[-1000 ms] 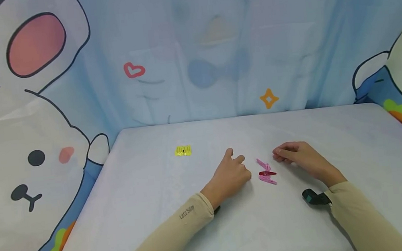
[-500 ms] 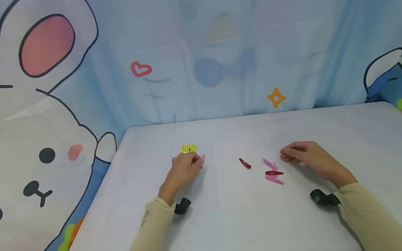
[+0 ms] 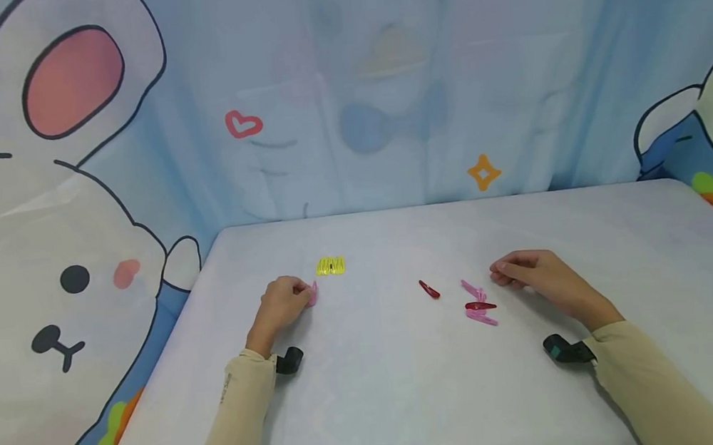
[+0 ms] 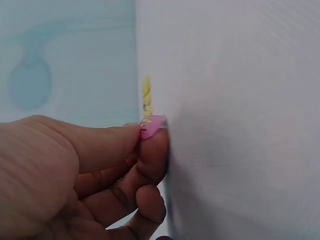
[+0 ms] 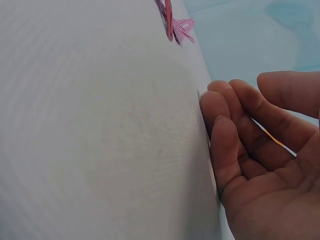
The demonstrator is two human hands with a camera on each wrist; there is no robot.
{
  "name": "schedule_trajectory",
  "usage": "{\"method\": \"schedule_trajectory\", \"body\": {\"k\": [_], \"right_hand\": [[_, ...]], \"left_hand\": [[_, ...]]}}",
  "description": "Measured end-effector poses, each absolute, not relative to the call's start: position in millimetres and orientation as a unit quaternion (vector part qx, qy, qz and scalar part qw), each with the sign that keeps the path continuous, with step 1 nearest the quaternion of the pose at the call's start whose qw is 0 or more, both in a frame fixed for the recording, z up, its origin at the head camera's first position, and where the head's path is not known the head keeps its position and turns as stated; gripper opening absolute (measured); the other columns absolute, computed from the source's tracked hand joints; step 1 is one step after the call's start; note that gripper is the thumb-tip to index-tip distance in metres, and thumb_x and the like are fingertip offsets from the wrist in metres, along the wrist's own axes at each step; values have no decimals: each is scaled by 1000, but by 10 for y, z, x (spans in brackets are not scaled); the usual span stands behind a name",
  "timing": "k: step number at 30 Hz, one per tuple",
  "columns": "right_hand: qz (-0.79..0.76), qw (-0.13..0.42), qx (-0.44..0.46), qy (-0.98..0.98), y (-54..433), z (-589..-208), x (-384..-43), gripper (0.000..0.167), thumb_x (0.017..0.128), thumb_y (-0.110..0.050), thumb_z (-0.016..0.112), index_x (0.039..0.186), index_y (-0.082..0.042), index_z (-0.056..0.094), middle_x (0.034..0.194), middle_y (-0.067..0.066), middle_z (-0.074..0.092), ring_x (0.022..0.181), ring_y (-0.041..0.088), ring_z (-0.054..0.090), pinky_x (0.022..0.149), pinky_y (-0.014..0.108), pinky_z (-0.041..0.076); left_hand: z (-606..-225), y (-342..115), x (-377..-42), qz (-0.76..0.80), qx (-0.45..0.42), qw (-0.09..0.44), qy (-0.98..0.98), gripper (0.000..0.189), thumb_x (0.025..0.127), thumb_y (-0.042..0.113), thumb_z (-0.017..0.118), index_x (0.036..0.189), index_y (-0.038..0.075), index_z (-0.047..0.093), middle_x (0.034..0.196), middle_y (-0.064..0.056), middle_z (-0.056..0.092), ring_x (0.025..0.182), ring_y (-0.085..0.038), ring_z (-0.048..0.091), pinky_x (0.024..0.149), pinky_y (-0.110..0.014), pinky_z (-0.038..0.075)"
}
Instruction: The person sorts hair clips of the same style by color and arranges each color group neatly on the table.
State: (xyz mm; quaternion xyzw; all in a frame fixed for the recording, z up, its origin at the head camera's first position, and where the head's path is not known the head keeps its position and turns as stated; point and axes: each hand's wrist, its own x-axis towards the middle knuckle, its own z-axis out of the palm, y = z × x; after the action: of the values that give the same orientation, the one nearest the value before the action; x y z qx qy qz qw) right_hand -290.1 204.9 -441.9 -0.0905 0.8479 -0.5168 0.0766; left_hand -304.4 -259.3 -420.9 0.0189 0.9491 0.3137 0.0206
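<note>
- Pinching the pink hair clip [image 4: 152, 127] between thumb and fingertip, the left hand [image 3: 282, 301] has it left of centre in the head view; the remaining fingers bend loosely.
- A light hold seems right for so thin a piece; squeezing harder could make it twist or spring away.
- Whether the clip meets the white table [image 3: 360, 394] is hard to judge, so lowering gently to contact before parting the fingertips would be safer.
- Near it, up and to the right, lie the yellow hair clips [image 3: 330, 266]; letting go clear of them should leave that row undisturbed.
- Right of centre, a lone red snap clip [image 3: 429, 289] slants on the cloth.
- Farther right, a second red snap clip [image 3: 480, 306] lies across pink clips [image 3: 483, 319]; lifting the top piece first would shift the others least.
- Beside that cluster, the right hand [image 3: 526, 278] holds nothing, fingers loosely curved, thumb apart in its wrist view; keeping it quiet seems wise.
</note>
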Motion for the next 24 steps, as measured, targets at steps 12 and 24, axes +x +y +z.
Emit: {"method": "schedule_trajectory", "body": {"k": [12, 24], "right_hand": [[-509, 74, -89, 853, 1977, -4390, -2919, 42, 112, -28, 60, 133, 8, 67, 119, 16, 74, 103, 17, 66, 86, 23, 53], [-408, 75, -86, 906, 1769, -4292, -2840, 33, 105, -25, 70, 124, 2, 72, 115, 13, 70, 106, 32, 59, 87, 42, 53]], "left_hand": [[-4156, -2587, -3020, 299, -10, 6, 954, 25, 105, 20, 65, 90, 2, 74, 74, -4, 64, 81, -25, 57, 99, -60, 39], [-4189, -2555, -3037, 281, 20, 35, 959, 20, 103, 24, 72, 104, 4, 68, 97, -10, 71, 95, -31, 62, 101, -59, 35]]}}
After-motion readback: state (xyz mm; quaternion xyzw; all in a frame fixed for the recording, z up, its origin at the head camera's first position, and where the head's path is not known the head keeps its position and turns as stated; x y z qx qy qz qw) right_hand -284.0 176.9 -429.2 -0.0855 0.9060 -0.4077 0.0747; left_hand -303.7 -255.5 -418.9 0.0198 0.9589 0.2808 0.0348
